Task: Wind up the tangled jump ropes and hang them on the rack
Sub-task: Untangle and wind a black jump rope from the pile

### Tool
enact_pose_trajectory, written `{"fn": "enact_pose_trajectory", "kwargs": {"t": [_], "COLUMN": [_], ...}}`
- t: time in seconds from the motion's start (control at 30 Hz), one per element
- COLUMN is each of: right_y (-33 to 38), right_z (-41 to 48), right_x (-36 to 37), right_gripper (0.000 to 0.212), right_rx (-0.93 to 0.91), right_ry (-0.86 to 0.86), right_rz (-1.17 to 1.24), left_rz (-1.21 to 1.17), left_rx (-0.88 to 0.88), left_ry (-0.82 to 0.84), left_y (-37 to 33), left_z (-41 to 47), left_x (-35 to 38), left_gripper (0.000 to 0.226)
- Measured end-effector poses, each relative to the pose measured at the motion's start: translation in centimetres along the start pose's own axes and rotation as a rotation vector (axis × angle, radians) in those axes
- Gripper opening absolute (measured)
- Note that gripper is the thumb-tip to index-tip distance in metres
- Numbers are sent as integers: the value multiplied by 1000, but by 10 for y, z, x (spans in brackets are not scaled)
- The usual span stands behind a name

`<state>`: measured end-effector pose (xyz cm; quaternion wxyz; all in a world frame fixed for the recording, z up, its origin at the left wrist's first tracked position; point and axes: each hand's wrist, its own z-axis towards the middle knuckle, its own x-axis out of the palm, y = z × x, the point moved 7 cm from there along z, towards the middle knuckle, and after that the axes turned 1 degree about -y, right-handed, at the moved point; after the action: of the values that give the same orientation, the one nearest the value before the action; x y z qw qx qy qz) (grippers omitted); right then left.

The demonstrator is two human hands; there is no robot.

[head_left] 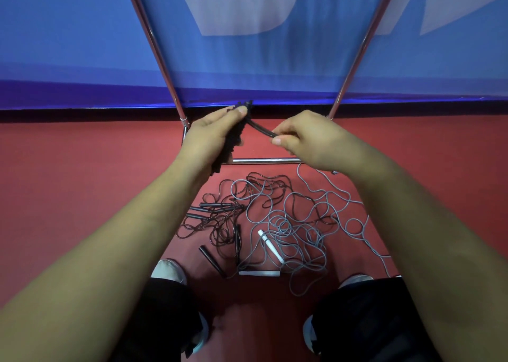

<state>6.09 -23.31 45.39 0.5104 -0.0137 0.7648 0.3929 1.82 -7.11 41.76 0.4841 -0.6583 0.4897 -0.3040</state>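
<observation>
forearms [132, 240] extend; left hand [214, 135] grips the wound black rope [235, 135], right hand [305, 139] pinches its loose end [262, 129]. step: winding. next, likely: secure wrap, hang on rack [264, 160].

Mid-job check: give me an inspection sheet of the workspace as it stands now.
Surface: red floor, with ropes spread on it in front of the rack.
Job's things: wound black bundle held up; tangled black ropes with black handles and a grey rope with white handles lie on the floor; chrome rack, nothing seen hanging on its visible part.
Clutter: nothing seen.
Hands: left hand grips the bundle; right hand fingers pinch the strand leading from it.
Cables: nothing seen besides the ropes.
Surroundings: blue banner behind the rack; the person's shoes below.
</observation>
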Motion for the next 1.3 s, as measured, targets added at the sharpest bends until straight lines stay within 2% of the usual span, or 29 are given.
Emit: {"fn": "enact_pose_trajectory", "kwargs": {"t": [0.1, 0.17, 0.27, 0.37, 0.47, 0.57, 0.7, 0.93, 1.1, 1.2, 1.3], "right_y": [4, 7, 7, 9, 13, 15, 10, 5, -11, -17, -19], "right_z": [-1, -3, -5, -7, -8, -7, -5, -8, -6, -4, -1], "right_x": [6, 8, 8, 4, 2, -6, -9, -18, -20, -16, -16], "right_gripper": [22, 21, 18, 18, 18, 15, 15, 4, 18, 14, 12], "right_rx": [-29, -59, -107, -141, -179, -192, -150, -89, 7, 68, 85], "right_ry": [81, 103, 101, 53, 9, -54, -70, -97, -141, -133, -142], "right_rz": [-68, -90, -118, -110, -98, -45, 71, 282, 469, 732, 849], "left_rz": [223, 480, 811, 911, 879, 691, 602, 425, 338, 154, -63], "left_rx": [133, 211, 301, 301, 286, 283, 306, 288, 231, 188, 105], "left_ry": [25, 50, 95, 214, 390, 548, 662, 734, 690, 654, 623], "left_y": [1, 2, 0, 0, 3, 2, 0, -5, 0, 0, -2], "left_z": [1, 4, 6, 6, 3, -10, -25, -35, -30, -28, -26], "left_x": [0, 0, 3, 11, 15, 24, 35, 38, 42, 43, 46], "left_gripper": [28, 37, 39, 49, 40, 26, 26, 30, 31, 50, 44]}}
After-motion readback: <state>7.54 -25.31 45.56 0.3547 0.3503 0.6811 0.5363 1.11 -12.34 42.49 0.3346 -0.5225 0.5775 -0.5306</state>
